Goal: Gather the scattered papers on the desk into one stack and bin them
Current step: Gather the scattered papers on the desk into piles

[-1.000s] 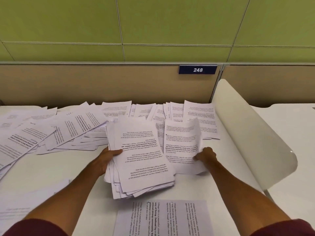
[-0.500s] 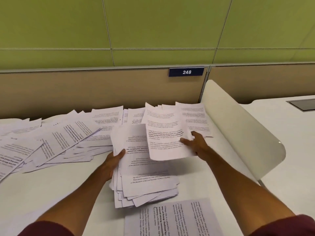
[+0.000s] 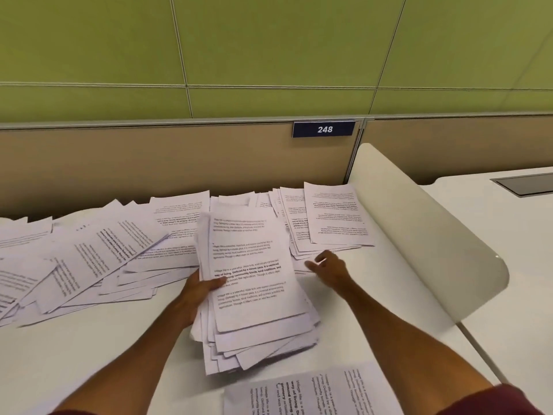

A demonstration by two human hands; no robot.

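A thick, uneven stack of printed papers sits mid-desk, its far end lifted. My left hand grips the stack's left edge, thumb on the top sheet. My right hand hovers just right of the stack with fingers spread and empty, close to a small pile of sheets at the back right. Many loose sheets lie fanned across the left of the white desk. One more sheet lies near the front edge.
A curved cream divider rises along the desk's right side, with another white desk beyond it. A beige partition with a blue "248" plate closes the back. No bin is in view.
My right hand laid the sheet it carried onto the stack, let go and pulled back to the right. My left hand kept its hold on the stack's left edge.
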